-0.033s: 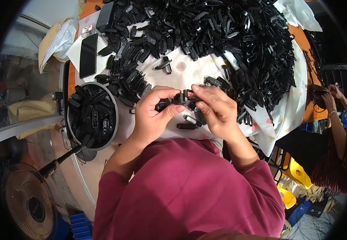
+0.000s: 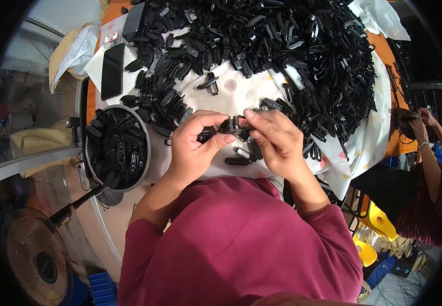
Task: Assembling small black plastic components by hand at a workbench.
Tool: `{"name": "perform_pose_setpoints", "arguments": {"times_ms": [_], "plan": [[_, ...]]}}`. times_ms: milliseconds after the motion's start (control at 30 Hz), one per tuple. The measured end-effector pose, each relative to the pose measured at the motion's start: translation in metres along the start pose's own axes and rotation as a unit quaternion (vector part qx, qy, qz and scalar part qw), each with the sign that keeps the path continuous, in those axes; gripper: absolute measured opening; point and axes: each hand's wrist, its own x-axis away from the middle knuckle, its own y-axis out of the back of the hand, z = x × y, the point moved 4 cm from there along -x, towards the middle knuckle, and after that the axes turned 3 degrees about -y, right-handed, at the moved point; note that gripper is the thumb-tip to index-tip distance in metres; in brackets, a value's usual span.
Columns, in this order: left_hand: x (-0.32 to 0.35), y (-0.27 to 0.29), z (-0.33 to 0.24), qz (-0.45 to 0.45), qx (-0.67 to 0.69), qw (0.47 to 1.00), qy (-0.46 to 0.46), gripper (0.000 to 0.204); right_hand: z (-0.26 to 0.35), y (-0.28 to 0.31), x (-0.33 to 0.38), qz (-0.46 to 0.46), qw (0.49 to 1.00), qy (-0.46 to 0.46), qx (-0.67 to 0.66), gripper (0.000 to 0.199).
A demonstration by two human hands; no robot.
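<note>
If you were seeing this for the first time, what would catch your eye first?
The huge heap of black plastic clips covering the far side of the table. In front of it, the left hand and right hand pinch one small black part together. At left, a round bin holds more clips.

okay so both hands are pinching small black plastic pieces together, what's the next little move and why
Probably press the black piece fully together: left hand and right hand both pinch it over the white cloth, and the round bin of black parts sits beside the left hand.
</note>
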Motion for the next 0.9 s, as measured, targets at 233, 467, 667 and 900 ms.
{"name": "perform_pose_setpoints", "arguments": {"times_ms": [233, 467, 667, 900], "plan": [[-0.001, 0.0, 0.0, 0.038, -0.03, 0.998, -0.032, 0.027, 0.006, 0.0, 0.005, 0.0, 0.997, 0.045, 0.07, 0.045], [0.009, -0.029, 0.035, -0.017, 0.244, 0.947, 0.206, 0.029, -0.007, -0.023, 0.023, -0.106, 0.991, -0.03, 0.081, 0.039], [-0.008, -0.031, 0.039, -0.015, 0.327, 0.916, 0.233, 0.026, -0.031, -0.033, 0.018, -0.057, 0.903, -0.351, -0.242, 0.028], [-0.02, -0.001, 0.06, -0.051, 0.276, 0.943, 0.179, 0.014, -0.046, -0.021, 0.003, -0.003, 0.955, -0.273, -0.118, 0.03]]}}
